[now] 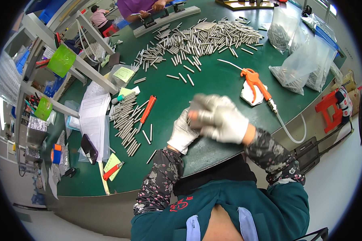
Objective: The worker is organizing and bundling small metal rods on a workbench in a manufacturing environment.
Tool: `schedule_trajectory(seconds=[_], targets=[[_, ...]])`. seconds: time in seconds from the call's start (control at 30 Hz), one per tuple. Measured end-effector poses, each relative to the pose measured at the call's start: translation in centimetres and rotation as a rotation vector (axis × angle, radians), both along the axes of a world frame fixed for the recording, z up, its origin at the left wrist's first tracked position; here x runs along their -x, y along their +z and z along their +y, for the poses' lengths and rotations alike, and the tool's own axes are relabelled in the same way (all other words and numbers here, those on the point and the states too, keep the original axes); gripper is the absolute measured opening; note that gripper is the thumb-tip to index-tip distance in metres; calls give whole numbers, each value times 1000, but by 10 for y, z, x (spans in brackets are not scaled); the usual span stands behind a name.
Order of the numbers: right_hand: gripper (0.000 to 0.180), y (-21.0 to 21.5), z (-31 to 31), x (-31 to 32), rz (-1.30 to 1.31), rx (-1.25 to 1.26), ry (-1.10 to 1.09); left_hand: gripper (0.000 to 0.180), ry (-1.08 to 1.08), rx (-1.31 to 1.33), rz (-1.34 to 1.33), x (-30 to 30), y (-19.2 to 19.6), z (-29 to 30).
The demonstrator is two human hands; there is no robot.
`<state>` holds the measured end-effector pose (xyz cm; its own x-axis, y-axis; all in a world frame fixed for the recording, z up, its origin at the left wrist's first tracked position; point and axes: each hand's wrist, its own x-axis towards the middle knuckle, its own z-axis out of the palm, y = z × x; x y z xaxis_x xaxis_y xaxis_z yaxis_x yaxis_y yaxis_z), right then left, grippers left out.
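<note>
White work gloves cover both my hands, which meet near the front edge of the green table (pixel 213 150). My left hand (pixel 182 132) is closed, its fingers partly behind the right, so what it holds cannot be made out. Over it lies my right hand (pixel 227 120), smeared by motion, with a bare fingertip showing; whether its fingers grip anything is unclear. Left of my hands are a stack of short metal pins (pixel 124 118) and an orange-handled cutter (pixel 148 110). A large loose heap of similar pins (pixel 205 38) spreads across the far side.
An orange air gun (pixel 253 80) with a hose rests on a white pad at right. Clear bags of pins (pixel 295 70) stand behind it. A phone (pixel 89 148), papers (pixel 93 112) and a red cutter (pixel 113 170) lie at left. Another person (pixel 138 8) works at a metal rail beyond.
</note>
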<state>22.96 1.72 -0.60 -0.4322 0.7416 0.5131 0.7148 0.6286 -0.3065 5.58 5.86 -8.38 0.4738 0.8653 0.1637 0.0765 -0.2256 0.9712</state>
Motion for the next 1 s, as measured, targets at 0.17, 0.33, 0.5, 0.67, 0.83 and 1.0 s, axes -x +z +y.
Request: schedule_trajectory(seconds=[0.17, 0.33, 0.5, 0.67, 0.83, 1.0], targets=[[45, 10, -2, -11, -3, 37, -77, 53, -24, 306, -258, -9, 3, -11], [42, 8, 21, -27, -175, 232, -400, 51, -89, 282, -261, -9, 5, -9], [42, 3, 15, -11, 98, 182, 133, 50, -76, 214, -246, -9, 9, -7], [33, 4, 11, -9, 33, -22, -9, 53, -73, 129, -12, 0, 2, -2], [35, 2, 16, -30, -105, 46, -265, 57, -54, 287, -137, -3, 2, -6], [37, 7, 9, -22, -99, 53, 46, 59, -44, -10, 139, -2, 4, 0]])
